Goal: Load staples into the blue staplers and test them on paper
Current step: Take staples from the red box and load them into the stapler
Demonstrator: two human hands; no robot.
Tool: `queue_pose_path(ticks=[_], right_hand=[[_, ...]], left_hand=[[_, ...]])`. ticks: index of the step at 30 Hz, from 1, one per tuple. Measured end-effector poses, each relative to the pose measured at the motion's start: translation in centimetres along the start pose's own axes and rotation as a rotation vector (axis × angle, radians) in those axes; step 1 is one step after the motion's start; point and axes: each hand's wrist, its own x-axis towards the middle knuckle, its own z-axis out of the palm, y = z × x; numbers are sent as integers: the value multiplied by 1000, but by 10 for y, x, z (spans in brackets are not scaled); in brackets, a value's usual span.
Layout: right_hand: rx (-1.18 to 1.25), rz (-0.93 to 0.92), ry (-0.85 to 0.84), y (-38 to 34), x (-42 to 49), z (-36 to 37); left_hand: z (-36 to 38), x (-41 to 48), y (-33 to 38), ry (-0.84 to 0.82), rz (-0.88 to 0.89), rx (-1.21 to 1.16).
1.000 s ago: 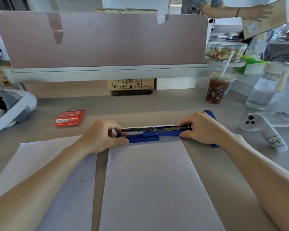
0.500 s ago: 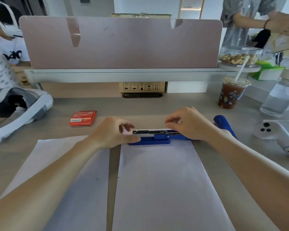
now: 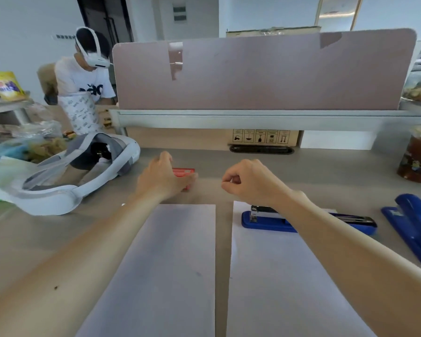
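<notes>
A blue stapler (image 3: 265,221) lies opened out flat across the top edge of the right sheet of paper (image 3: 277,276), its metal staple channel facing up. My right forearm crosses over its middle. My right hand (image 3: 250,183) hovers beyond it with fingers curled and nothing visible in them. My left hand (image 3: 161,178) is closed around a small red staple box (image 3: 184,171) on the desk, hiding most of it. A second blue stapler (image 3: 413,222), closed, lies at the far right. The left sheet of paper (image 3: 170,263) lies bare beside the right one.
A white headset (image 3: 83,176) rests on the desk to the left, just beside my left hand. An iced drink cup (image 3: 418,156) stands at the right edge. A pink divider (image 3: 253,74) closes off the back. Another person (image 3: 83,88) wearing a headset sits beyond it, left.
Both hands have left the open stapler. My left hand moved left and forward onto the red staple box, my right hand lifted above the desk, and the view swung left.
</notes>
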Motion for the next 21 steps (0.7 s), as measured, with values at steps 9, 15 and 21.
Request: queue_pose_path(ticks=[9,15,21], right_hand=[[74,63,1,8,11,21],[101,79,24,9,7,16],[154,104,107,3,-6,-2]], left_hand=[[21,13,-4,-54,-63,-10],[21,4,-1,8,-56,-180],[11,-23,33,42,91,-410]])
